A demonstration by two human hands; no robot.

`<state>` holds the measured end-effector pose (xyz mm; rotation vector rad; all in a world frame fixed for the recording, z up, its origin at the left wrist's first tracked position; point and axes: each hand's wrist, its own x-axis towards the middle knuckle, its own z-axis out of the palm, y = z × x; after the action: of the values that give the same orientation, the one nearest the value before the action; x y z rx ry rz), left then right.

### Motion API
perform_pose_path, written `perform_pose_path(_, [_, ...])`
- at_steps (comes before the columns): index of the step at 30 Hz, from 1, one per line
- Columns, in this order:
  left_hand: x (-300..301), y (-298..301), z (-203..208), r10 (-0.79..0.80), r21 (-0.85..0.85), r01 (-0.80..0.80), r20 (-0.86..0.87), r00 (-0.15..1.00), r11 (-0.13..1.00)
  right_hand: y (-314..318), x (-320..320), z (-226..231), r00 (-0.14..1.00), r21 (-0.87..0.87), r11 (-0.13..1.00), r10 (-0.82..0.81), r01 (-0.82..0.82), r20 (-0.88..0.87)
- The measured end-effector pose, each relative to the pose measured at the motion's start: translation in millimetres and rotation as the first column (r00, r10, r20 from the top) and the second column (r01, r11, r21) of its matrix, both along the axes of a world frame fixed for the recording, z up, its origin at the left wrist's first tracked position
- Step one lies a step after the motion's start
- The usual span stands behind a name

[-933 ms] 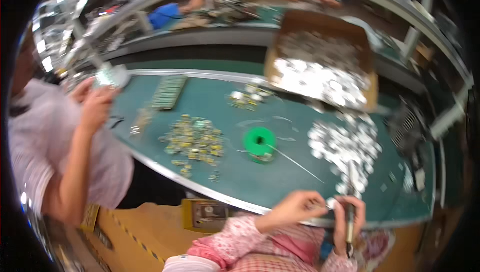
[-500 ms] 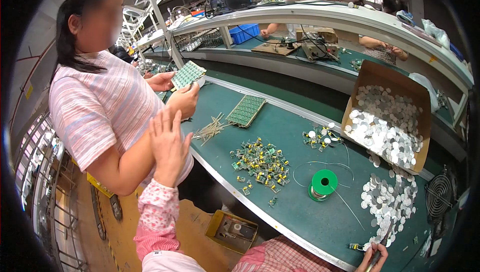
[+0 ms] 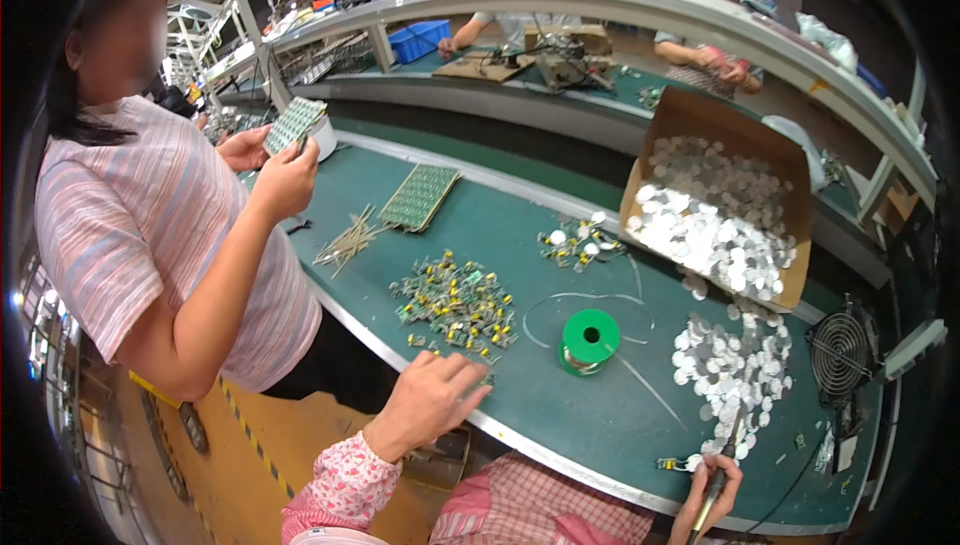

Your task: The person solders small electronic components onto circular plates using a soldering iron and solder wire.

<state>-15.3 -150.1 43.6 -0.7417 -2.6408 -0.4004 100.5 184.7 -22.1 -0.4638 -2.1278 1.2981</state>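
Loosely, the left grip (image 3: 430, 403), fingers apart, overlaps the table edge (image 3: 570, 465); the right grip (image 3: 693, 505) clamps a soldering iron (image 3: 711, 501); bare tabletop (image 3: 560, 410) between.

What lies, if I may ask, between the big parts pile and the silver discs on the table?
A green spool and loose wire lie there, as the head view shows.

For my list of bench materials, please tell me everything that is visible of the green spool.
The green spool stands upright on the green tabletop, between the pile of small boards and the loose pale discs. Its round top looks like plastic, with a dark centre hole; dull windings show below. A thin strand runs from its right side toward the lower right. Nothing holds it.
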Motion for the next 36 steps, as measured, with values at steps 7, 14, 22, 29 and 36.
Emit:
perform_pose_path(7, [-116.0, 17.3, 28.8, -0.034, -0.073, 0.026, -0.120, 0.992, 0.997, 1.6, 3.3, 2.4, 0.998, 0.030, 1.000, 0.006, -0.004, -0.058])
perform_pose_path(14, [-303.3, 134.5, 83.5, -0.037, -0.296, 0.004, -0.108, 0.993, 0.955, -3.1, 4.1, -0.6, 0.997, -0.019, 0.997, -0.071, 0.071, 0.030])
perform_pose_path(22, [-302.5, 162.3, 90.5, -0.056, -0.303, 0.022, -0.104, 0.993, 0.953, -10.5, 1.4, 9.3, 0.983, -0.054, 0.986, -0.152, 0.158, 0.103])
perform_pose_path(29, [-69.7, 54.1, 16.7, -0.017, 0.305, 0.202, -0.518, 0.855, 0.931, 0.6, -3.2, 3.3, 0.999, -0.090, 0.996, 0.024, -0.020, 0.037])
perform_pose_path(36, [71.2, 136.4, -37.1, -0.485, 0.601, 0.267, 0.234, 0.842, 0.753, -8.0, 20.8, 12.5, 0.994, -0.170, 0.982, 0.095, -0.084, 0.058])
